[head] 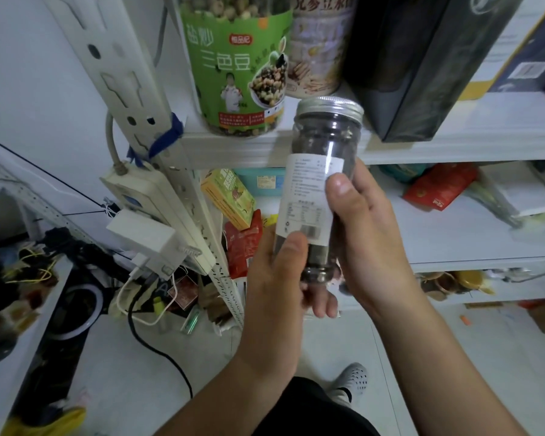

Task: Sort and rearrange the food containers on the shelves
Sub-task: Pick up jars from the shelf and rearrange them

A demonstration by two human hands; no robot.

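Single head view, looking forward and down, close to shelves [453, 146]

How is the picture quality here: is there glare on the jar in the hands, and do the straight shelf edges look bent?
Head view: a streak of glare runs down the jar across its white label; the label's print is too blurred to read; the wide lens tilts and curves the shelf edge; light is soft, without hard shadows.

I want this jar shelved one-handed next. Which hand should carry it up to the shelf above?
Right hand, likely. It wraps the jar around its middle, thumb on the label, so it could lift alone. The left hand only holds the base.
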